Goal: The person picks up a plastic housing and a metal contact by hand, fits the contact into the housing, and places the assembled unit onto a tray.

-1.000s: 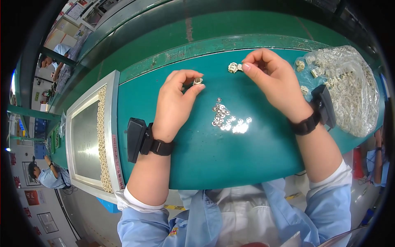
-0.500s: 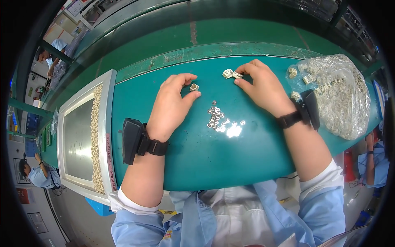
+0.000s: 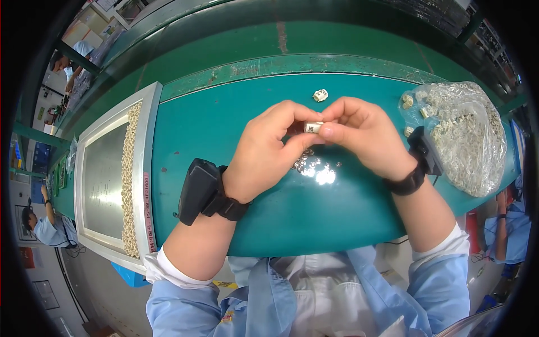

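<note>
Over the green table mat, my left hand (image 3: 264,147) and my right hand (image 3: 368,137) meet fingertip to fingertip. Between them is a small white plastic part (image 3: 312,128) with a dark mark on its side, pinched by the thumbs and fingers of both. Fingers cover its ends, so I cannot tell whether it is one piece or two joined. Just beyond the hands, a similar cream plastic part (image 3: 320,95) rests on the mat. Small shiny metal discs (image 3: 307,166) lie scattered below the fingers, partly hidden by my left hand.
At the left stands a pale metal-framed tray (image 3: 155,135), with a packed column of cream parts (image 3: 130,185) along its inner right side. A clear plastic bag (image 3: 471,143) full of white parts lies at the right, with a few loose ones near its mouth. Other people work farther off.
My hands have come together from apart, the left moving right. The white parts that were at each hand's fingertips have left the mat; one part stays beyond the hands.
</note>
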`<state>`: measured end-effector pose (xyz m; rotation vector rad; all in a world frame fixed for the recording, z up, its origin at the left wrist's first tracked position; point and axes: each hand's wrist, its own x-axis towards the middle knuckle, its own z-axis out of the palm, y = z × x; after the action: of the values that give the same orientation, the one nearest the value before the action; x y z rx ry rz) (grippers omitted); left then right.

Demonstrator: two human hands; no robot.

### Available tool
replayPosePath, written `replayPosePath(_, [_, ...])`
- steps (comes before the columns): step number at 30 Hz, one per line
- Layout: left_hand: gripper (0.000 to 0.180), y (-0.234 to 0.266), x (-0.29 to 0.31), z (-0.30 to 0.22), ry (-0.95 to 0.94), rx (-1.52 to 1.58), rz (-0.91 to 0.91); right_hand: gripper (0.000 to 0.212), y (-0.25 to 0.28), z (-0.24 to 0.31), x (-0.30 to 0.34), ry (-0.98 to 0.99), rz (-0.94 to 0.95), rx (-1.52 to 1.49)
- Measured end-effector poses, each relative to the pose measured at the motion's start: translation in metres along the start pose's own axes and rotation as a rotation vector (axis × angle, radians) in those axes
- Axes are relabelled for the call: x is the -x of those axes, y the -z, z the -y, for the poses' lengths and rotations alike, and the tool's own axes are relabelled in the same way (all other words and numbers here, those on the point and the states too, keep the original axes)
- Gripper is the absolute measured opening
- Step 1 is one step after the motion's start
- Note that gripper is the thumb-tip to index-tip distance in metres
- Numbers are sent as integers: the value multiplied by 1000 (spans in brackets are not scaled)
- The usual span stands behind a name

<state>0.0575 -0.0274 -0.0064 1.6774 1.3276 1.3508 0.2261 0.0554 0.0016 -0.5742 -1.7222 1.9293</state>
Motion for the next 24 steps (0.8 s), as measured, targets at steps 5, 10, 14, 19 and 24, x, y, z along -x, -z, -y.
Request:
replayPosePath(5, [22,0,-1,7,81,324,-61,22,2,13,3,28,-21,359])
replayPosePath(10, [20,9,-4,5,163,482,-125,22,-1,9,10,235,190,1090])
replayPosePath(14, [19,8,-5,5,155,461,-136,19,-6,2,11,294,253,1053])
replayPosePath(19, [19,8,-5,4,202,450,-104,14,-3,-1,7,269,273,1058])
replayPosePath(24, [19,8,-4,4,212,454,-89,8,-2,-5,7,290,236,1043])
